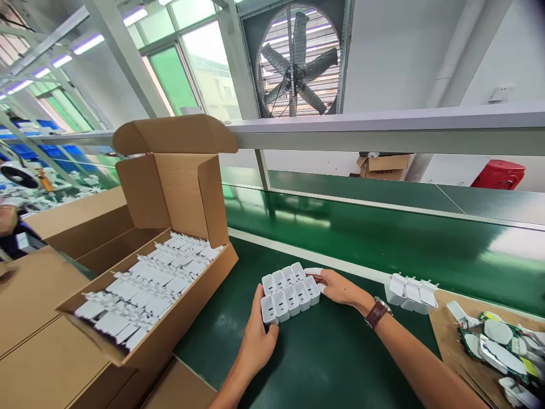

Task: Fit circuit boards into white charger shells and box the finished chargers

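Between my two hands is a block of several small white plastic housings (pixel 289 292), lined up in two rows with their flat ends facing me. My left hand (pixel 259 335) grips the block's left end, thumb at the lower corner. At the other end, my right hand (pixel 338 286) pinches the block's upper right corner; white covers sit on its fingertips and a watch is on the wrist. An open cardboard box (pixel 204 289) left of my hands holds several rows of similar white pieces (pixel 149 284). Further right, a small group of white housings (pixel 411 293) stands on the green worktop.
A brown board (pixel 447 341) at the right bears a pile of circuit boards and white parts (pixel 502 346). Behind the worktop (pixel 332 358) runs a green conveyor belt (pixel 340 227). More cartons (pixel 34 318) stand at the left, where part of another person (pixel 12 227) shows.
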{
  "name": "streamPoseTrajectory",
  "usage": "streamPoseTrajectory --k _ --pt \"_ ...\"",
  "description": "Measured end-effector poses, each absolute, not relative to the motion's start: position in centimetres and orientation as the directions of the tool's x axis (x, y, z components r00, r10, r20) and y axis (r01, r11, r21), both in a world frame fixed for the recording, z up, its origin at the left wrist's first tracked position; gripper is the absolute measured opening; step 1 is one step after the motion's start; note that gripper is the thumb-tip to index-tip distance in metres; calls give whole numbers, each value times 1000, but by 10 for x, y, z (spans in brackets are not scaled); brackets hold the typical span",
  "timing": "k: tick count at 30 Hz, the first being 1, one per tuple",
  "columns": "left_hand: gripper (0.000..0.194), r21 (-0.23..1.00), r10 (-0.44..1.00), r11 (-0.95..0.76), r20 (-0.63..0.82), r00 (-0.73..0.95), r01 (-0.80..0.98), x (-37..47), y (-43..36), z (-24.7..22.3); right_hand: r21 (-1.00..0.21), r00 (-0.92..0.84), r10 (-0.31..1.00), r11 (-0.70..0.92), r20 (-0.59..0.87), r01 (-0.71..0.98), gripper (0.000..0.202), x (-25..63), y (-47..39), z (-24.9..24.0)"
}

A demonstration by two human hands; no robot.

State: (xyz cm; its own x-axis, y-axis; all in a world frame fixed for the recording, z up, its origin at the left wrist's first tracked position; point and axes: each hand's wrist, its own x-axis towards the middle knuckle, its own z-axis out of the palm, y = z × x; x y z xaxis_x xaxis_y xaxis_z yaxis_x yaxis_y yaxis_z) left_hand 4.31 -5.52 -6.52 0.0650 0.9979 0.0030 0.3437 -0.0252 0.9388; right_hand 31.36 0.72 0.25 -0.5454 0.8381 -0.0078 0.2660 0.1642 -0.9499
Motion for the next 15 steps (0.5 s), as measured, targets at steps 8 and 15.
streamPoseTrajectory --k 8,15 --pt "116 984 966 37 -79 244 175 -23 47 -27 -909 -337 934 242 123 339 52 243 14 -27" --pt "112 963 947 22 -106 303 268 -50 71 -13 -894 -272 953 235 134 382 48 223 13 -26"
